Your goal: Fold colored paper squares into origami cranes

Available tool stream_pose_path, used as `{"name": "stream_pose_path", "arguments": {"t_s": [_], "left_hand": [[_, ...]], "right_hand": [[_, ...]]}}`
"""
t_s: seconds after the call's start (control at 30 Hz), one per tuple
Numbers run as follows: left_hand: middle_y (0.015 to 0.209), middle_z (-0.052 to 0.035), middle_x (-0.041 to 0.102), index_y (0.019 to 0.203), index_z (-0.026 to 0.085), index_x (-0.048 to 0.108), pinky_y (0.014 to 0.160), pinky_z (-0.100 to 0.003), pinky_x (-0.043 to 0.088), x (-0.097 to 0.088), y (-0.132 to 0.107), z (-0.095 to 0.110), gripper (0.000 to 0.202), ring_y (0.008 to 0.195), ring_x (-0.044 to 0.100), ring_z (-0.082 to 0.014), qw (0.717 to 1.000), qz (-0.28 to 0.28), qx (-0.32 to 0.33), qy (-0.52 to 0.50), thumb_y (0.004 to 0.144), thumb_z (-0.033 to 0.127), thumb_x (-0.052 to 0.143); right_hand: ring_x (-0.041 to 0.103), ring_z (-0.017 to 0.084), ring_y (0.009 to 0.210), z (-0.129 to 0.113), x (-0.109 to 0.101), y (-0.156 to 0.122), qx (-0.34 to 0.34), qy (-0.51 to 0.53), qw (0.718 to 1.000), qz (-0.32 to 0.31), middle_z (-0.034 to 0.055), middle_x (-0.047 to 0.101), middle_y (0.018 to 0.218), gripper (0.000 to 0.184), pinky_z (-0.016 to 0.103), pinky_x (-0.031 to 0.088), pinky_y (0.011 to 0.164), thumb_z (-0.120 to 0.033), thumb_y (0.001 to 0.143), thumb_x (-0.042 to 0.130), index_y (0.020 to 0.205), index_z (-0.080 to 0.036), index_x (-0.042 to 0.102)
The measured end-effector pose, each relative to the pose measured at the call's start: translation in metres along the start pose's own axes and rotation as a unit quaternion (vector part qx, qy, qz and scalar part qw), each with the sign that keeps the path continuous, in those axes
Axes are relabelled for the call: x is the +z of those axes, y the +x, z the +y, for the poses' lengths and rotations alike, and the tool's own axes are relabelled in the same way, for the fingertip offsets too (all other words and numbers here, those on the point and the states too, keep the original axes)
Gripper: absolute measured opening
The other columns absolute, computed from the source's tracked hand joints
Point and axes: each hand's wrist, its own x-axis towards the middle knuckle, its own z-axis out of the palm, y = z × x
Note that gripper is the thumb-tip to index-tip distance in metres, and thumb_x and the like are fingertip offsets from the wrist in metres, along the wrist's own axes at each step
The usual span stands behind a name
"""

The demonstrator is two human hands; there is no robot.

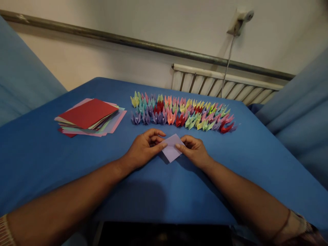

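A small folded square of lilac paper (172,147) lies on the blue table (38,153) between my two hands. My left hand (143,148) pinches its left edge, fingers curled with the index finger laid on the paper. My right hand (193,150) grips the right corner with bent fingers. Just beyond the paper stand rows of several small folded paper cranes (180,112) in many colours. Both forearms rest on the table.
A stack of coloured paper sheets (89,117) with a red sheet on top lies at the left. Behind the table are a metal rail (128,41), a slatted bed rail (225,83) and a wall fitting with a cord (239,20). Blue fabric flanks both sides.
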Motion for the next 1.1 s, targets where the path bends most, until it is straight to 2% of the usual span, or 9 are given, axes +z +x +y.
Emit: {"name": "stream_pose_path", "arguments": {"t_s": [0.13,0.3,0.5,0.6,0.7,0.77,0.9,1.0,1.1], "left_hand": [[0.073,0.0023,0.064,0.096,0.017,0.06,0.062,-0.024,0.049,0.001,0.007,-0.006,0.03,0.065,0.061,-0.0123,0.998,0.05,-0.021,-0.022,0.074,0.035,0.071],[0.074,0.0009,0.064,0.094,0.017,0.063,0.064,-0.025,0.049,0.007,0.008,-0.013,0.027,0.067,0.061,-0.0127,1.0,0.001,-0.013,0.021,0.074,0.034,0.071],[0.11,-0.0071,0.066,0.118,0.018,0.056,0.072,-0.029,0.052,0.017,0.015,-0.017,0.052,0.076,0.063,-0.013,0.999,-0.01,-0.028,-0.038,0.069,0.024,0.073],[0.118,-0.0094,0.065,0.11,0.017,0.061,0.072,-0.031,0.053,0.019,0.021,-0.02,0.041,0.081,0.065,-0.0161,0.998,-0.042,-0.04,-0.031,0.071,0.026,0.07],[0.129,-0.0098,0.06,0.098,0.017,0.067,0.084,-0.036,0.051,0.015,0.023,-0.019,0.024,0.098,0.064,-0.0205,0.996,-0.08,-0.017,-0.035,0.079,0.031,0.063],[0.136,-0.0096,0.055,0.101,0.018,0.067,0.091,-0.037,0.049,0.009,0.021,-0.016,0.024,0.108,0.061,-0.0225,0.992,-0.123,-0.007,-0.031,0.082,0.03,0.06],[0.145,-0.0112,0.045,0.107,0.02,0.066,0.086,-0.037,0.052,-0.003,0.015,-0.011,0.028,0.111,0.061,-0.0242,0.982,-0.189,0.015,0.005,0.08,0.022,0.06],[0.149,-0.0108,0.038,0.107,0.021,0.067,0.097,-0.041,0.047,-0.006,0.012,-0.011,0.033,0.125,0.051,-0.0276,0.974,-0.199,0.068,0.087,0.075,0.018,0.064],[0.147,-0.0093,0.041,0.098,0.022,0.07,0.108,-0.046,0.035,-0.005,0.012,-0.014,0.023,0.137,0.038,-0.0279,0.956,-0.198,0.137,0.166,0.076,0.018,0.065]], "right_hand": [[0.05,0.009,0.056,0.006,0.006,-0.001,0.057,-0.001,0.997,-0.051,-0.0038,0.056,0.063,0.03,0.023,0.04,0.054,-0.046,0.074,0.071,0.074,-0.018,0.06],[0.051,0.01,0.054,0.009,0.007,0.003,0.052,0.039,0.998,-0.006,-0.0057,0.057,0.062,0.028,0.024,0.042,0.055,-0.04,0.073,0.071,0.089,-0.021,0.058],[0.047,0.009,0.051,0.011,0.0,0.011,0.05,0.036,0.997,0.036,-0.0059,0.055,0.062,0.028,0.022,0.035,0.049,-0.036,0.073,0.068,0.095,-0.021,0.058],[0.045,0.009,0.049,0.014,-0.006,0.014,0.057,0.032,0.997,0.044,-0.006,0.055,0.061,0.028,0.022,0.033,0.047,-0.033,0.072,0.066,0.095,-0.02,0.056],[0.042,0.008,0.048,0.017,-0.011,0.016,0.055,0.021,0.997,0.04,-0.007,0.052,0.06,0.024,0.022,0.031,0.047,-0.032,0.073,0.063,0.093,-0.021,0.055],[0.04,0.008,0.048,0.018,-0.013,0.017,0.048,0.006,0.998,0.033,-0.0078,0.049,0.058,0.021,0.022,0.031,0.048,-0.03,0.076,0.06,0.094,-0.021,0.056],[0.04,0.009,0.049,0.018,-0.014,0.016,0.034,-0.012,0.999,0.013,-0.0077,0.047,0.06,0.017,0.023,0.03,0.048,-0.025,0.08,0.056,0.097,-0.021,0.056],[0.04,0.009,0.05,0.019,-0.013,0.015,0.025,-0.034,0.999,0.01,-0.0074,0.046,0.061,0.015,0.023,0.031,0.049,-0.024,0.082,0.054,0.097,-0.021,0.056],[0.044,0.01,0.052,0.02,-0.012,0.014,0.021,-0.09,0.996,0.008,-0.0071,0.046,0.061,0.014,0.023,0.035,0.051,-0.022,0.086,0.051,0.099,-0.022,0.056]]}}
